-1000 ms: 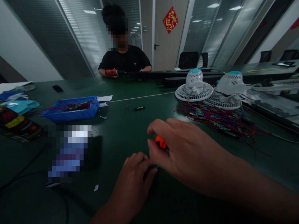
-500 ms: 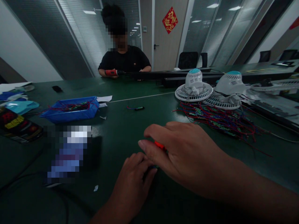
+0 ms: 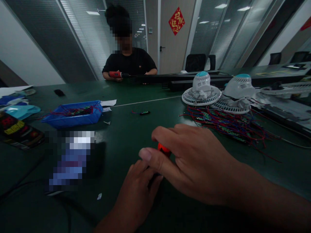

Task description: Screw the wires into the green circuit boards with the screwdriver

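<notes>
My right hand (image 3: 191,161) is curled over a small orange-red tool (image 3: 163,149), only its tip showing between thumb and fingers. My left hand (image 3: 137,191) lies below it on the dark green table (image 3: 126,136), fingers pressed together on something small that the right thumb hides. The two hands touch at the fingertips.
A blue tray (image 3: 73,115) with wired parts sits at left beside coloured packets (image 3: 14,129). A pile of red and blue wires (image 3: 228,124) and two white fan parts (image 3: 202,87) lie at right. One loose wired piece (image 3: 143,112) rests mid-table. A person in black works at the far side.
My right thumb has slid left and down over my left fingertips, covering the small piece seen there earlier. The left hand has barely moved.
</notes>
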A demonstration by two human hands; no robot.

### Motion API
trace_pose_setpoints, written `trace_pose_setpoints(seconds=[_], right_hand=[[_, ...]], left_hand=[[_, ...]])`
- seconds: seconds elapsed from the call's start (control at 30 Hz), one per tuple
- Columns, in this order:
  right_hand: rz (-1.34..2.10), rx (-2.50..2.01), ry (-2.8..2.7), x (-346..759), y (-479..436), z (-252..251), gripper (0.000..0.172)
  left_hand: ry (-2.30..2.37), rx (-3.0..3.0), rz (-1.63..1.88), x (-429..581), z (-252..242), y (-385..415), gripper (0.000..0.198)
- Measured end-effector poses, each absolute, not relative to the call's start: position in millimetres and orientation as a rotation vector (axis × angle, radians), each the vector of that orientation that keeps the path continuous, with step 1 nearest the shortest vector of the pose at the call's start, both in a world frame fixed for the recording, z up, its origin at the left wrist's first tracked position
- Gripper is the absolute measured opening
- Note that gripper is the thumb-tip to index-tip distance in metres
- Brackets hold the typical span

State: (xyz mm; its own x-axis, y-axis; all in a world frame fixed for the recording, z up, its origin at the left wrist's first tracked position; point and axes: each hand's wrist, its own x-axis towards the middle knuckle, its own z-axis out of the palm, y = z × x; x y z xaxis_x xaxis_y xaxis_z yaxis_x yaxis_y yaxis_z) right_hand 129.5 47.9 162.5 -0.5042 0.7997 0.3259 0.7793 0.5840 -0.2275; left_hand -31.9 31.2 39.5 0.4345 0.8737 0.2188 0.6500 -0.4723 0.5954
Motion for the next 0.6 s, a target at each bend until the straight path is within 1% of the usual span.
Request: trace_pose_setpoints(seconds=[0.07,0.1,0.13,0.2,0.27,0.33,0.4,0.6], right_hand=[[0.081,-1.303,-2.411,130.2,48.5,162.2,0.042],[0.078,-1.313,-2.409,130.1,48.8,161.8,0.044],[0.069,-1.318,-2.411,129.9,49.2,161.4,0.043],[0.046,-1.305,-2.423,128.7,50.0,160.7,0.035],[0.026,-1.300,-2.428,127.4,50.5,160.5,0.024],[0.018,-1.300,-2.424,126.7,50.5,160.8,0.018],[0.015,-1.295,-2.412,126.6,49.7,161.1,0.016],[0.034,-1.272,-2.395,127.5,46.3,162.3,0.016]], left_hand=[[1.298,2.279,0.734,-31.6,40.3,31.1,0.027],[1.312,2.287,0.737,-31.5,40.5,31.0,0.023],[1.327,2.292,0.734,-31.4,40.7,31.0,0.019],[1.345,2.298,0.714,-31.4,41.0,31.1,0.015],[1.351,2.302,0.699,-31.5,41.7,31.1,0.016],[1.353,2.310,0.695,-31.6,42.5,31.1,0.017],[1.352,2.319,0.687,-31.8,42.8,31.0,0.018],[1.355,2.313,0.699,-32.9,38.8,30.6,0.015]])
